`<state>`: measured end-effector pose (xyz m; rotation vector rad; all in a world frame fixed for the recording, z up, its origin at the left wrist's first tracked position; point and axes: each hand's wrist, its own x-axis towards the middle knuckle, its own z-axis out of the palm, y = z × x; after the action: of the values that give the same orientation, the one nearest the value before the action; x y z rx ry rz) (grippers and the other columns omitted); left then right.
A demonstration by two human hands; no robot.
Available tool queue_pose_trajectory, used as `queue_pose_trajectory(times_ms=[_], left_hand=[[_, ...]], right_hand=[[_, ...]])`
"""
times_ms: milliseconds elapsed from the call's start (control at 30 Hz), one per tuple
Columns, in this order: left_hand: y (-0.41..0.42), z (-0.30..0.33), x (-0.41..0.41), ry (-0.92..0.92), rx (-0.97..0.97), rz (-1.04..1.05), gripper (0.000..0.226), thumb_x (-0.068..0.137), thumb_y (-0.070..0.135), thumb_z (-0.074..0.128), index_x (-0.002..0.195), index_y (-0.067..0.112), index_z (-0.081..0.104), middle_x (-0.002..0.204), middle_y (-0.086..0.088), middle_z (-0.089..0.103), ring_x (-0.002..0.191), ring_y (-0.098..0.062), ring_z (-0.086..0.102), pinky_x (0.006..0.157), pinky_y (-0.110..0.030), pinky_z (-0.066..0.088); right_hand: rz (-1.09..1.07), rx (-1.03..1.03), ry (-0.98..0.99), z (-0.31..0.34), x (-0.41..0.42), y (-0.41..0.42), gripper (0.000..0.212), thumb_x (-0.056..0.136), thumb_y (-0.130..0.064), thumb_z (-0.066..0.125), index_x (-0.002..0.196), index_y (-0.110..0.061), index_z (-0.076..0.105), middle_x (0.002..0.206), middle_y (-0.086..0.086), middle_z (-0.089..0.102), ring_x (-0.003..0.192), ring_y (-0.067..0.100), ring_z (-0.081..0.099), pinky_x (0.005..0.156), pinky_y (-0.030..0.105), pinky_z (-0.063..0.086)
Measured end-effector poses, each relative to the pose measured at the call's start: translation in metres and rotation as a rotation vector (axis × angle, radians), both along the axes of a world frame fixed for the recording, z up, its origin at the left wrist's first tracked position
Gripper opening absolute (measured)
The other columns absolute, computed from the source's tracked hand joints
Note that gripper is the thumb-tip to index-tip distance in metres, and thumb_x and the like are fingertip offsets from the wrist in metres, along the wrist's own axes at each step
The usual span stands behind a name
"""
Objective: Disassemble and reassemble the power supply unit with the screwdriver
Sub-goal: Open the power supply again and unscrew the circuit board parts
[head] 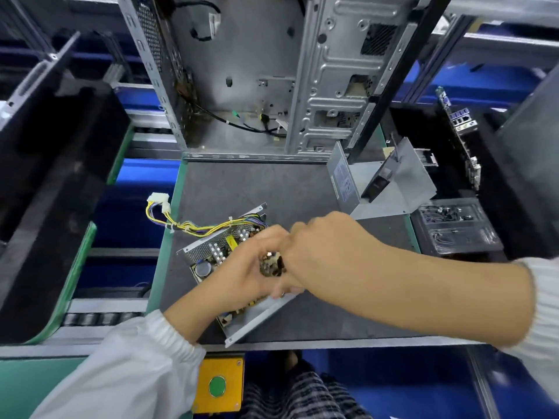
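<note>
The PSU (230, 267) lies opened on the dark mat of the table (272, 189), its cover (390, 189) set well apart at the far right, so this looks like the disassembly half. Both hands meet over the circuit board: the left hand (242, 273) curls round small components, while the right hand (320, 252) hides its fingers, so I cannot tell their state. No screwdriver shows. Next probably means lifting the board from its perforated sheet-metal tray, minding the bundled yellow wires (193, 226).

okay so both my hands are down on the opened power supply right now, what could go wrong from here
1. The wire bundle trails off the mat's left edge with its white connector overhanging; it could snag and drag the power supply.
2. Your right hand hides your left hand's fingers on the board, so a slip might go unnoticed.
3. The removed cover leans nearby and could be knocked over.
</note>
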<state>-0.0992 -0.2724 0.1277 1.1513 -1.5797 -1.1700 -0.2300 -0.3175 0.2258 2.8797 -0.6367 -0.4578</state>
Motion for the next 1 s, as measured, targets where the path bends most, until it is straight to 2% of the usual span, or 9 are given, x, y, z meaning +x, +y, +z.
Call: queue_pose_trajectory(times_ms=[67,167,300,400,467,533,633,833,1000], left_hand=[[0.000,0.003,0.005,0.012,0.040,-0.011,0.023,0.068,0.026,0.067,0.083,0.043,0.067,0.082,0.023,0.066,0.075,0.011,0.055,0.067,-0.011,0.043],[-0.001,0.000,0.011,-0.105,0.105,-0.099,0.026,0.079,0.013,0.066,0.081,0.039,0.067,0.078,0.019,0.064,0.072,0.005,0.054,0.071,-0.019,0.046],[-0.007,0.012,0.008,-0.080,0.198,-0.303,0.040,0.091,-0.008,0.059,0.115,0.024,0.055,0.101,0.028,0.063,0.096,0.010,0.059,0.083,-0.009,0.042],[-0.028,0.036,0.021,-0.149,0.211,-0.414,0.037,0.090,-0.012,0.055,0.124,0.003,0.054,0.115,0.017,0.065,0.113,0.000,0.059,0.094,-0.013,0.042],[-0.058,0.054,0.033,-0.202,0.184,-0.341,0.035,0.090,-0.013,0.055,0.120,0.005,0.062,0.117,0.005,0.068,0.114,-0.008,0.062,0.096,-0.018,0.046],[-0.097,0.062,0.042,-0.391,0.116,-0.198,0.024,0.090,-0.007,0.061,0.105,0.009,0.069,0.101,0.004,0.072,0.098,-0.006,0.067,0.088,-0.021,0.051],[-0.147,0.050,0.042,-0.844,0.154,-0.109,0.008,0.085,0.006,0.071,0.089,0.013,0.072,0.086,0.004,0.072,0.078,-0.009,0.063,0.083,-0.031,0.052],[-0.167,0.006,0.017,-1.264,0.416,-0.264,0.023,0.078,0.038,0.079,0.070,0.018,0.071,0.064,0.005,0.058,0.083,-0.020,0.061,0.064,-0.031,0.046],[-0.169,0.004,-0.012,-1.455,0.510,-0.341,0.038,0.070,0.046,0.084,0.066,0.018,0.059,0.073,0.004,0.059,0.082,-0.023,0.064,0.056,-0.030,0.041]], right_hand=[[0.101,-0.030,0.051,0.003,-0.008,0.005,0.012,0.090,-0.023,0.050,0.099,-0.018,0.057,0.084,-0.001,0.051,0.069,0.017,0.051,0.042,0.026,0.022],[0.103,-0.097,-0.001,0.009,-0.014,0.005,0.006,0.064,-0.026,0.064,0.070,-0.025,0.065,0.053,-0.008,0.050,0.040,0.011,0.040,0.039,0.026,0.008],[0.008,-0.039,0.142,0.006,-0.017,-0.003,0.025,0.059,-0.040,0.079,0.057,-0.023,0.060,0.039,-0.009,0.038,0.030,0.012,0.036,0.045,0.022,0.000],[-0.102,0.042,-0.010,-0.001,-0.016,-0.010,0.066,0.037,-0.046,0.091,0.034,-0.022,0.029,0.032,-0.008,0.040,0.027,0.012,0.043,0.044,0.014,0.006],[-0.076,0.173,0.002,-0.006,-0.013,-0.012,0.048,0.054,-0.045,0.088,0.043,-0.022,0.046,0.044,-0.006,0.048,0.045,0.014,0.058,0.045,0.014,0.015],[-0.098,0.254,-0.009,-0.016,-0.011,-0.015,0.017,0.085,-0.028,0.067,0.082,-0.013,0.061,0.080,0.002,0.058,0.079,0.023,0.063,0.049,0.023,0.024],[-0.033,0.314,-0.025,-0.014,-0.013,-0.019,0.040,0.079,0.004,0.057,0.116,-0.004,0.045,0.091,0.011,0.043,0.067,0.023,0.049,0.044,0.030,0.017],[0.047,0.385,-0.019,-0.009,-0.009,-0.019,0.020,0.078,0.007,0.053,0.087,-0.011,0.048,0.062,0.000,0.024,0.051,0.016,0.026,0.047,0.028,0.010],[-0.043,0.467,-0.030,-0.012,-0.005,-0.024,0.041,0.081,0.004,0.054,0.062,-0.014,0.022,0.063,0.001,0.023,0.055,0.019,0.029,0.048,0.027,0.012]])
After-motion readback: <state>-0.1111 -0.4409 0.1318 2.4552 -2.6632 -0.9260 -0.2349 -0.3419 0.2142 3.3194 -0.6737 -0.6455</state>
